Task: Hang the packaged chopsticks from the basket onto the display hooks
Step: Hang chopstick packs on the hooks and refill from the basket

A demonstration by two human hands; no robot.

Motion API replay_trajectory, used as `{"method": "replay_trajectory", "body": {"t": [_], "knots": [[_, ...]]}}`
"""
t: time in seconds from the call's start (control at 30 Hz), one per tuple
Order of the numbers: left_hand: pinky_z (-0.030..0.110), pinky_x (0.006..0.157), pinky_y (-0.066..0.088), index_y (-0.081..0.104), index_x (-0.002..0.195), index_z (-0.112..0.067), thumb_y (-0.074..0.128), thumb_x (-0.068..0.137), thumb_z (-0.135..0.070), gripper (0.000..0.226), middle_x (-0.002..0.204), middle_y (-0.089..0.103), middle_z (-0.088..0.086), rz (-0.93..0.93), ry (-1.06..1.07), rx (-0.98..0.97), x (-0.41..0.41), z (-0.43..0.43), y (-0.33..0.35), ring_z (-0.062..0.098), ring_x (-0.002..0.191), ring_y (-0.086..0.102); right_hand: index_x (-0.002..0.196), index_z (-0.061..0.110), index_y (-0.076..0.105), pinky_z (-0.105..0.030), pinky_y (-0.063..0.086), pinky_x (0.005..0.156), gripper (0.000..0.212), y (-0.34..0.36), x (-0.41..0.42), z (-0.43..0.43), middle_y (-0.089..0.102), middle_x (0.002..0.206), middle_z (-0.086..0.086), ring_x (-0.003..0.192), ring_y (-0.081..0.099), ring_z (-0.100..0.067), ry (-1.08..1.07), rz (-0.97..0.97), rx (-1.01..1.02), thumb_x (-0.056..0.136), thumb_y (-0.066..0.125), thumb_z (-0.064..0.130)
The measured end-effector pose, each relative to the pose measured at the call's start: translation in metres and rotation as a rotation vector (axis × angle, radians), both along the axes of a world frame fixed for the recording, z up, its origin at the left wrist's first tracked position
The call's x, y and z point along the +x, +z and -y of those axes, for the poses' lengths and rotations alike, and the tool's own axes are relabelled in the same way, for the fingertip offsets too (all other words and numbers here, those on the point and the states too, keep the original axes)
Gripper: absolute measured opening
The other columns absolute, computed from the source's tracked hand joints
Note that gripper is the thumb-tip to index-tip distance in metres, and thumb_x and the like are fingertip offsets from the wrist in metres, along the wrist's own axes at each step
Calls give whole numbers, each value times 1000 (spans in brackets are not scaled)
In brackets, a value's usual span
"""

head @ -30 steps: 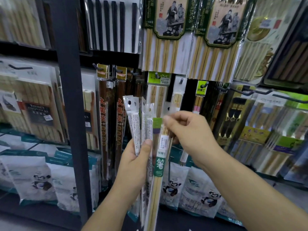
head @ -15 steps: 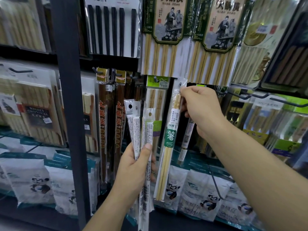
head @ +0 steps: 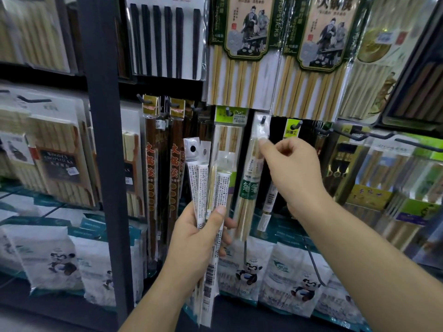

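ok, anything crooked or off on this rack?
Only the clear pack of bamboo chopsticks with a green band: on its black hook it hangs slanted, bottom leftward, while the dark brown packs hang straight. The right hand pinches its top, so probably unsettled.

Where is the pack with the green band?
In the head view, the pack hangs on a hook at centre, just right of the bundle in the left hand; the right hand pinches its top.

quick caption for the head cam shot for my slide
Right hand pinches a chopstick pack hanging on a display hook while the left hand holds a bundle of further packs.
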State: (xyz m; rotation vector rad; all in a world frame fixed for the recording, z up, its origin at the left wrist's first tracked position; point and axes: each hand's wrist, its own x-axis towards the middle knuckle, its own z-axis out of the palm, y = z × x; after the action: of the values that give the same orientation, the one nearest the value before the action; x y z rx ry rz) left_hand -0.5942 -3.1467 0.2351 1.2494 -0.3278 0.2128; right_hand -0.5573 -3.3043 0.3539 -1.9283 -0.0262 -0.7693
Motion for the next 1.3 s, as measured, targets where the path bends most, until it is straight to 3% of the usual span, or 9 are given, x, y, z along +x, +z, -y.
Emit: {"method": "replay_trajectory", "body": {"t": [0.23,0.4,0.53,0.57,0.67,0.77,0.87,1.03,1.3], "knots": [[29,50,53,72,99,-37,68,89,-40,11,86,76,13,-49,-72,-3,-4,5,0,22,63,69,83,14,70,-19,47,54,25,-21,-14,-16,64,66,2,58,62,-2,289,-138,-70,94,71,36],[35,64,62,74,103,-36,65,91,-42,16,94,79,12,-91,-83,-57,-2,5,-2,30,76,77,83,14,73,-31,50,61,26,-9,-13,-11,67,66,-3,54,54,-4,219,-56,-42,99,64,32],[40,72,63,74,106,-34,63,89,-47,24,104,80,6,-92,-28,-29,1,4,-4,28,91,78,81,27,73,-22,46,57,32,19,-6,-5,63,58,12,51,53,-3,181,-56,51,106,53,27],[38,69,63,75,104,-33,62,88,-47,24,102,80,7,-97,-26,-35,1,4,-4,29,89,78,81,24,72,-18,44,53,33,25,-4,-6,61,56,11,46,50,-2,173,-58,39,107,51,27],[33,70,63,75,99,-31,61,89,-48,23,97,79,8,-85,2,4,2,3,-4,26,86,77,99,-12,63,-15,38,40,40,36,4,-5,52,67,-13,47,40,-17,150,-30,30,107,48,24],[21,65,59,72,94,-18,61,96,-39,24,86,77,9,-92,22,24,3,3,-8,18,76,74,105,-17,57,-10,35,39,43,38,13,-2,48,72,-15,58,34,-21,123,-22,31,107,48,24],[23,69,59,67,90,-13,59,100,-36,27,85,72,14,-96,24,79,5,2,-11,24,78,72,105,-18,58,-7,36,39,43,38,16,-1,49,69,-15,59,36,-22,111,-32,10,106,49,24],[38,66,63,67,82,-21,58,103,-26,23,74,61,4,-126,-8,13,8,2,-8,18,67,64,104,-16,61,-12,38,39,40,41,18,-1,61,48,19,62,50,-24,57,-39,-55,104,50,23],[34,58,59,66,91,-16,62,93,-42,27,72,63,4,-119,8,36,6,-2,-7,19,63,63,74,5,52,-41,53,62,44,27,7,-2,54,60,-8,62,61,-34,-7,0,-251,106,46,34]]}}
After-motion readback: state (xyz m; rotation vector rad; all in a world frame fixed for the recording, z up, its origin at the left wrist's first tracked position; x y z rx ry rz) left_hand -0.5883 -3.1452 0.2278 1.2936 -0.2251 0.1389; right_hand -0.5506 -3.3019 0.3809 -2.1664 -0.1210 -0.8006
